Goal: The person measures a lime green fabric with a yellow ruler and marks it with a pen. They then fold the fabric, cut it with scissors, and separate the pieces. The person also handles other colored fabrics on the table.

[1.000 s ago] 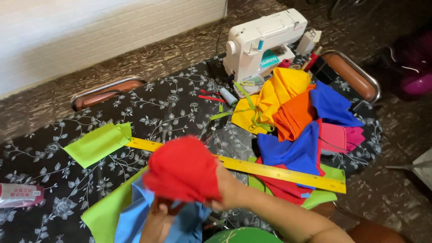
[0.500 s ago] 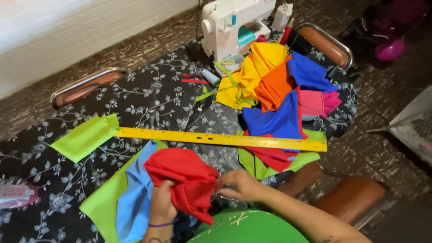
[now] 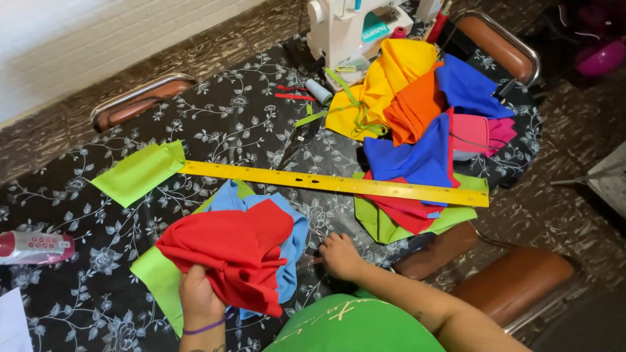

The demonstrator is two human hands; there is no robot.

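The left hand (image 3: 199,296), wearing a thin purple band at the wrist, is closed in a grip on the lower edge of a bunched piece of red cloth (image 3: 231,251), which is gathered up over a light blue piece of cloth (image 3: 293,238) and a lime green piece of cloth (image 3: 156,277) spread on the desk (image 3: 228,130), itself covered in black fabric printed with pale vines and flowers. The right hand (image 3: 339,255) rests on the desk just beside the blue cloth, fingers curled and holding nothing that can be seen. Beyond both hands a long yellow ruler (image 3: 326,183) lies flat across the desk, its left end touching a folded lime green rectangle of cloth (image 3: 140,171) and its right end lying over a heap of red and green pieces (image 3: 407,215). Farther back, a pile of yellow, orange, blue and pink fabric (image 3: 424,104) sits in front of a white sewing machine (image 3: 345,26). At the left edge of the desk lies a pink and white remote-like device (image 3: 32,246). Brown padded chairs with metal frames (image 3: 515,280) stand around the desk.
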